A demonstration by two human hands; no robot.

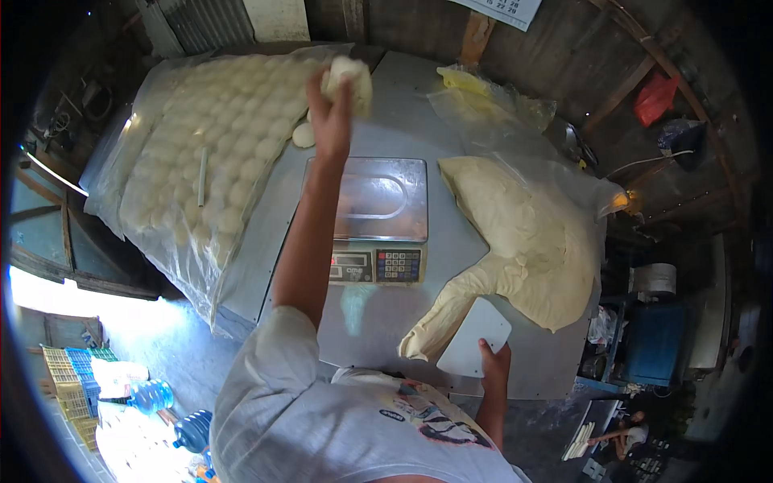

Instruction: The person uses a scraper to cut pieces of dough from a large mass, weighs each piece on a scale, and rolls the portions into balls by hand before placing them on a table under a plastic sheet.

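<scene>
My left hand (331,115) reaches past the far end of the scale, its fingers around a lump of dough (350,81). Just below that hand, a small round dough piece (304,135) rests on the metal tabletop. The digital scale (381,199) has a bare steel pan in the part I can see; my forearm covers its left side. In my right hand (495,359) is a flat white dough scraper (477,341), beside the tail of a large dough mass (531,241). That tail stretches toward the table's near edge.
Many dough balls under a clear plastic sheet (199,151) fill the left side, with a thin rod (202,177) on top. Crumpled plastic (477,102) lies at the back right. Water bottles (151,395) and crates (75,386) stand lower left. Another person (631,435) is at lower right.
</scene>
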